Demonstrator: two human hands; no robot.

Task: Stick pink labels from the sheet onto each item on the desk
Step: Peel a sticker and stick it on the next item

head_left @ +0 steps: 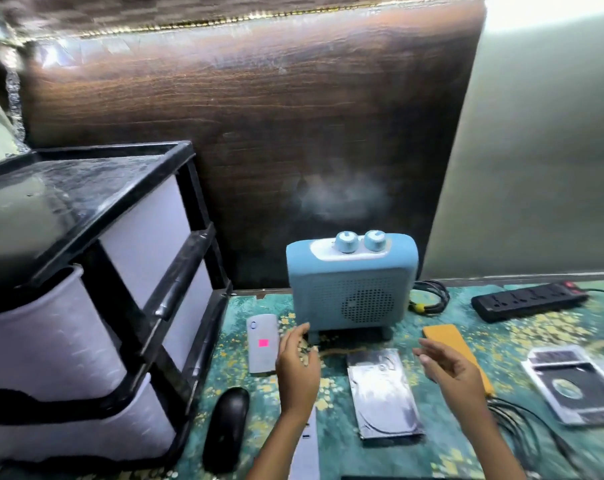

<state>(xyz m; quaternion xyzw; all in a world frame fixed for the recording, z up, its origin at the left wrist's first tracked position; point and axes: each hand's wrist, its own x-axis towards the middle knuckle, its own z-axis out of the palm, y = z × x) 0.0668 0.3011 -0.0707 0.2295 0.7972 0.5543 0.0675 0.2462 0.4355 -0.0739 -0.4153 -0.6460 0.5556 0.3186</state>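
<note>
A blue fan heater (351,285) with two knobs stands upright at the back of the desk. My left hand (297,365) hovers by its lower left corner, fingers apart and holding nothing. My right hand (447,367) floats open over an orange flat case (442,336). A white power bank (263,342) left of the heater carries one pink label (263,342). A silver hard drive (383,396) lies between my hands. A black mouse (228,427) sits at the front left. A white strip (305,445) lies under my left forearm; no label sheet is clearly visible.
A black-framed drawer unit (96,306) stands at the left. A black power strip (529,301) and coiled cable (430,296) lie at the back right. A silver drive caddy (577,386) and black cables (522,424) are at the right. A dark wooden board (259,133) backs the desk.
</note>
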